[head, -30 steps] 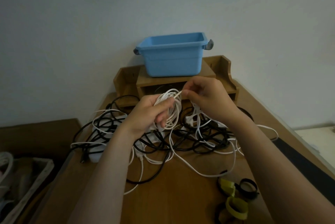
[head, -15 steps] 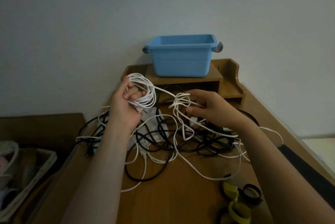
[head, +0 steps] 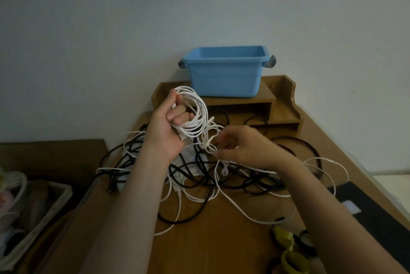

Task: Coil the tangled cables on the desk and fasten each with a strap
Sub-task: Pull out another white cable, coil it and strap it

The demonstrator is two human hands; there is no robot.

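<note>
My left hand (head: 168,127) is raised above the desk and grips a coil of thin white cable (head: 195,109) in several loops. The same cable runs down into a small knot, where my right hand (head: 241,147) pinches the white strand, blurred by motion. Below both hands lies a tangle of black cables (head: 221,176) and white cables (head: 328,162) spread over the wooden desk (head: 210,240). Yellow straps (head: 288,251) and black straps (head: 307,243) lie at the front right.
A blue plastic bin (head: 224,73) stands on a wooden desk organizer (head: 281,100) against the wall. A dark mat (head: 372,211) covers the desk's right edge. A light basket (head: 33,213) with things in it sits low at the left.
My left hand has lifted the white coil a little higher. My right hand has moved left and down toward the knot just under the coil.
</note>
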